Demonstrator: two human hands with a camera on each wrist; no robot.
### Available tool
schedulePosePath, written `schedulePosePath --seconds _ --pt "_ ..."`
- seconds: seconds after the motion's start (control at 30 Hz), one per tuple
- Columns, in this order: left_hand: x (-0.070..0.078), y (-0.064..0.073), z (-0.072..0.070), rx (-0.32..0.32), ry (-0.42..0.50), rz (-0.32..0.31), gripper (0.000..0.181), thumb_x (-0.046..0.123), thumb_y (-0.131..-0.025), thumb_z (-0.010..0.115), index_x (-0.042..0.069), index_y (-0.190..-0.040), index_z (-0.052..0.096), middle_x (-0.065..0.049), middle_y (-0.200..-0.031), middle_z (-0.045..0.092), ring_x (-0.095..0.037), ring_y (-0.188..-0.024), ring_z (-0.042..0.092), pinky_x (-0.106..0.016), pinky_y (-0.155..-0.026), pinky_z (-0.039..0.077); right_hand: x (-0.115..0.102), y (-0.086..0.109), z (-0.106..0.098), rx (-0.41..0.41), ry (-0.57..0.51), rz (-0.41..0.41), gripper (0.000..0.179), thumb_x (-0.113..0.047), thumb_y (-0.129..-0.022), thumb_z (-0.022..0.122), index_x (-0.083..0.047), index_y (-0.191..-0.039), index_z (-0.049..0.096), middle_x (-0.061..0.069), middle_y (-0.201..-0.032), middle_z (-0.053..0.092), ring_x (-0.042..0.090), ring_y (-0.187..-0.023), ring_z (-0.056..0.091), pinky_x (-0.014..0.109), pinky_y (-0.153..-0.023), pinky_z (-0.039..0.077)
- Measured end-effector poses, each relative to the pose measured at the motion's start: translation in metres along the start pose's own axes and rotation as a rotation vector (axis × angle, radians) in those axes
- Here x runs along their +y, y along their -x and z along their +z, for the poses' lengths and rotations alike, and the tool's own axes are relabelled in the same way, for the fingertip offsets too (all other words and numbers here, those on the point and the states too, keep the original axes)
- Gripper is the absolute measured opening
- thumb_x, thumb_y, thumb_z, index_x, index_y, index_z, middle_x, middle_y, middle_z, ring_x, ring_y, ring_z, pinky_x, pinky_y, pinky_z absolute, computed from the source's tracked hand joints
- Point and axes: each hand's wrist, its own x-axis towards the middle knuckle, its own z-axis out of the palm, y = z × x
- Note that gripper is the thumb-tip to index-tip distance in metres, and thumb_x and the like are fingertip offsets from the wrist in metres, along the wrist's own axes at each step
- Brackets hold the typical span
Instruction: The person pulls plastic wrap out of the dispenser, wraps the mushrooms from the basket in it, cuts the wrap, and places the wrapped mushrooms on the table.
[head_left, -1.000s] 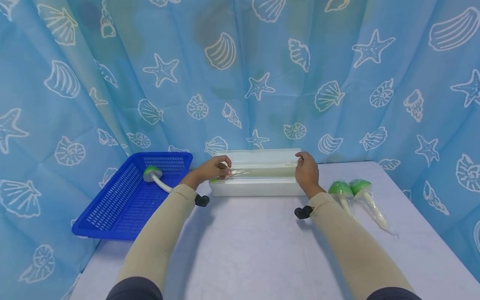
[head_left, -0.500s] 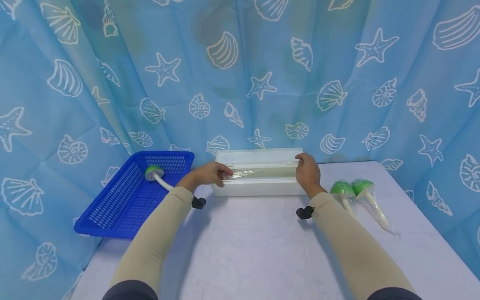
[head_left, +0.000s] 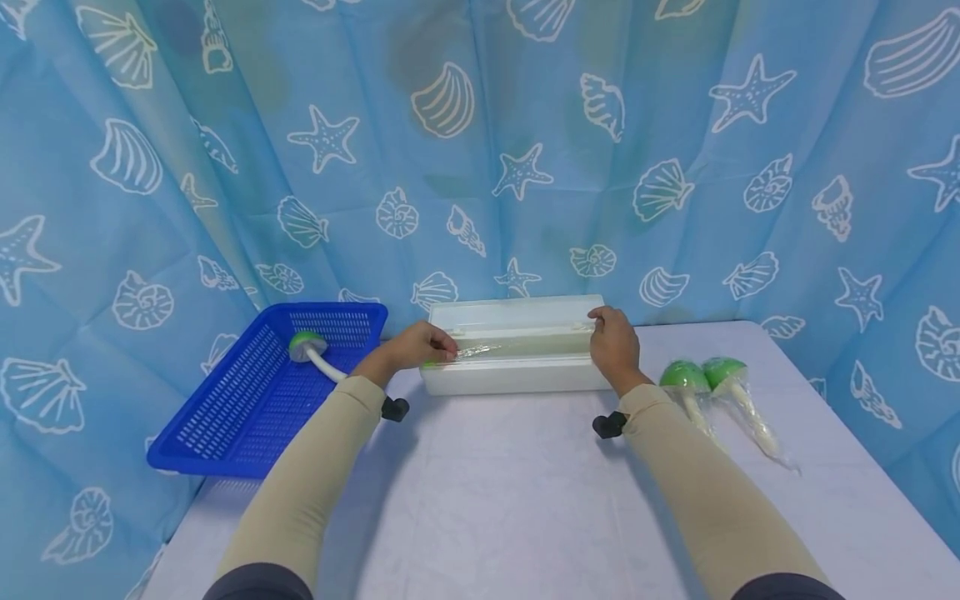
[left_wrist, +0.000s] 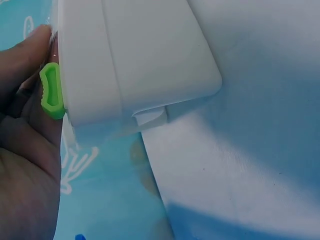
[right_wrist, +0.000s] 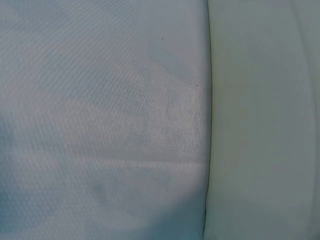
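Mid-frame, my left hand (head_left: pixel 415 346) pinches film (head_left: pixel 480 349) and my right hand (head_left: pixel 615 343) grips the box (head_left: pixel 517 378); two wrapped mushrooms (head_left: pixel 744 406) at right look done, the basket (head_left: pixel 258 412) mushroom (head_left: pixel 319 362) at left seemingly remains.

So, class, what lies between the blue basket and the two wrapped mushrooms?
In the head view, the open white box lies between the basket and mushrooms, with the left hand at its basket end and the right hand at the other.

White box (head_left: pixel 517 377), blue seashell-patterned curtain (head_left: pixel 555 212)
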Motion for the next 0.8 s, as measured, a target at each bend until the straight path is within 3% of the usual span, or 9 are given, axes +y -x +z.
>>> schedulePosePath --seconds 0.2,0.43,0.53,0.63,0.8 --pt "0.0018 0.0006 -0.0003 -0.003 0.001 -0.002 0.009 0.008 -0.09 0.07 0.002 -0.097 0.072 -0.006 -0.1 0.069 -0.017 -0.09 0.06 -0.029 -0.079 0.051 0.0003 0.0003 -0.0002 0.002 -0.004 -0.021 0.029 -0.008 -0.104 0.035 0.0 -0.117 0.06 0.018 -0.104 0.056 0.035 -0.094 0.055 0.05 -0.079 0.045" --pt "0.006 0.0028 -0.0001 -0.008 -0.021 0.02 0.003 0.005 -0.086 0.073 0.003 -0.088 0.073 -0.012 -0.116 0.065 -0.025 -0.108 0.06 -0.031 -0.083 0.052 -0.0006 0.0008 -0.0004 -0.002 0.015 -0.002 0.028 -0.008 -0.104 0.036 0.0 -0.116 0.06 0.018 -0.105 0.057 0.036 -0.097 0.056 0.051 -0.082 0.045" --pt "0.005 0.0021 -0.0001 0.018 -0.03 0.032 0.005 0.004 -0.09 0.069 0.002 -0.088 0.073 -0.012 -0.111 0.067 -0.025 -0.108 0.059 -0.033 -0.085 0.05 0.0004 0.0003 0.0007 -0.006 0.027 -0.002 0.028 -0.008 -0.104 0.036 -0.001 -0.116 0.06 0.018 -0.106 0.056 0.035 -0.097 0.056 0.05 -0.082 0.045" --pt "0.0031 0.0004 -0.0022 0.054 0.001 0.024 0.008 0.005 -0.092 0.067 -0.001 -0.096 0.071 -0.01 -0.101 0.068 -0.022 -0.096 0.06 -0.033 -0.083 0.051 0.0016 -0.0001 0.0013 -0.006 0.025 -0.016 0.028 -0.008 -0.104 0.036 -0.001 -0.116 0.06 0.017 -0.105 0.057 0.035 -0.096 0.056 0.05 -0.082 0.046" --pt "0.0053 0.0012 -0.0079 0.124 0.021 0.017 0.012 0.007 -0.097 0.059 -0.002 -0.101 0.066 -0.01 -0.09 0.064 -0.024 -0.086 0.06 -0.04 -0.08 0.052 0.0035 0.0005 -0.0012 -0.014 -0.016 -0.099 0.028 -0.005 -0.104 0.035 0.001 -0.117 0.059 0.019 -0.106 0.057 0.035 -0.098 0.055 0.05 -0.083 0.046"
